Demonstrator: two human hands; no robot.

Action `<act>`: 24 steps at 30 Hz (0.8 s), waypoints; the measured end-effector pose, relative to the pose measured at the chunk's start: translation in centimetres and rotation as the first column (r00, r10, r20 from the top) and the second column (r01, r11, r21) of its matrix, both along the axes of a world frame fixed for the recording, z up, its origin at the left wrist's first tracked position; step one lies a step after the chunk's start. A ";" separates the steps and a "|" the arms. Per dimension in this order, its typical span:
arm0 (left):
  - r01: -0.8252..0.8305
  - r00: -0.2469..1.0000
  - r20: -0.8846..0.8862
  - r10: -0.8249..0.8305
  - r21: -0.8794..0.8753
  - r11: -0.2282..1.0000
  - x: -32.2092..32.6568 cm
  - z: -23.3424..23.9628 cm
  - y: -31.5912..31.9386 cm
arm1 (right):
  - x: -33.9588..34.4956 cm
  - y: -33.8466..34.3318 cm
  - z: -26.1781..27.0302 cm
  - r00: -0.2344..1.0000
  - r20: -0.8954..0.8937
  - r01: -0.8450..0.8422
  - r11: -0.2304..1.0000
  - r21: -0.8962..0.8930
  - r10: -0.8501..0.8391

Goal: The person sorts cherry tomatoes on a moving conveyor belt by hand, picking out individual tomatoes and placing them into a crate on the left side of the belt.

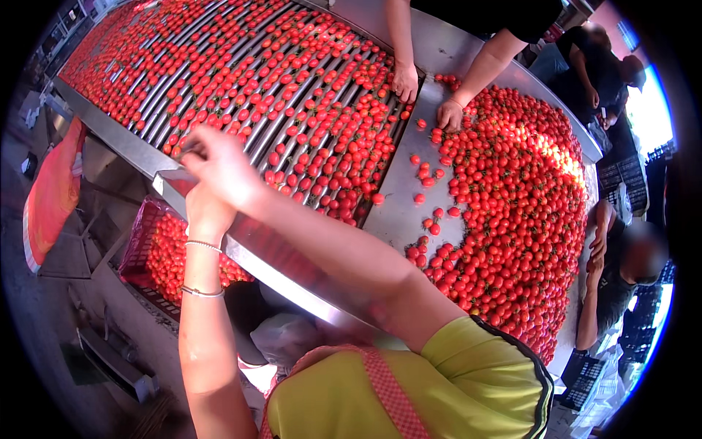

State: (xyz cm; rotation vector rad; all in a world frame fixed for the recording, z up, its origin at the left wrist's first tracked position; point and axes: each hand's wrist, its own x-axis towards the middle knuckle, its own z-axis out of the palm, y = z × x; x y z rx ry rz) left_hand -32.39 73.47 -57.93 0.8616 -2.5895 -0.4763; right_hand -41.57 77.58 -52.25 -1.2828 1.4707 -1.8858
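Observation:
Small red tomatoes [252,82] lie in rows on a metal roller conveyor [263,131]. My right hand [214,159], blurred with its fingers bent, is raised over the conveyor's near edge; whether it holds anything cannot be told. Just below and partly behind it is my left hand [205,211], close to my right wrist, its fingers mostly hidden. Two bracelets circle my left wrist and forearm. To the right, a large heap of tomatoes [510,219] covers much of a metal tray [389,214], with several loose ones near the rollers.
A purple crate [137,241] full of tomatoes stands below the conveyor's metal rim [290,291]. Across the conveyor, a co-worker's two hands [406,82] touch the tomatoes. More people stand at the right, near black crates [625,181]. An orange-red sheet [52,192] hangs at the left.

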 end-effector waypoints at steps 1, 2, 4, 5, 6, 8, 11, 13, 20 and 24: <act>0.055 0.998 0.016 -0.058 0.164 0.985 -0.1 -0.3 -0.4 | 2.1 -1.0 2.1 0.984 -0.175 0.029 0.992 0.124 -0.007; 0.077 0.995 0.033 -0.092 0.324 0.943 0.4 -0.7 -0.8 | 4.3 -1.3 3.5 0.934 -0.349 0.026 0.961 0.274 0.075; -0.016 0.995 0.098 -0.008 0.234 0.972 -1.8 -0.3 0.0 | 4.8 -2.2 0.7 0.811 -0.572 0.027 0.970 0.243 0.121; -0.006 0.998 0.064 -0.010 0.241 0.971 -1.5 -0.5 0.0 | 5.6 -1.4 0.3 0.739 -0.672 0.090 0.980 0.176 0.053; -0.014 0.998 0.064 -0.001 0.239 0.971 -0.8 -2.5 -1.1 | 5.6 -0.9 0.3 0.769 -0.636 0.142 0.956 0.257 0.057; 0.216 0.950 -0.271 -0.157 0.203 0.955 1.3 -7.1 -4.0 | 3.5 -0.1 -0.8 0.857 -0.515 0.052 0.996 0.070 -0.008; -0.043 0.955 0.294 0.034 0.024 0.999 -2.5 4.0 2.8 | -4.5 5.7 -4.0 0.911 -0.367 0.238 0.966 0.101 -0.186; -0.059 0.980 0.193 0.047 0.057 0.997 -2.0 3.6 2.7 | -8.5 9.4 -7.6 0.838 -0.499 0.360 0.911 0.201 -0.221; -0.069 0.991 0.118 0.058 0.083 0.994 -1.2 3.7 2.8 | -19.9 22.7 -16.4 0.543 -0.834 0.582 0.675 0.455 0.094; -0.082 0.988 0.138 0.069 0.094 0.992 -1.5 3.7 2.9 | -22.1 23.4 -16.3 0.539 -0.835 0.746 0.524 0.411 -0.113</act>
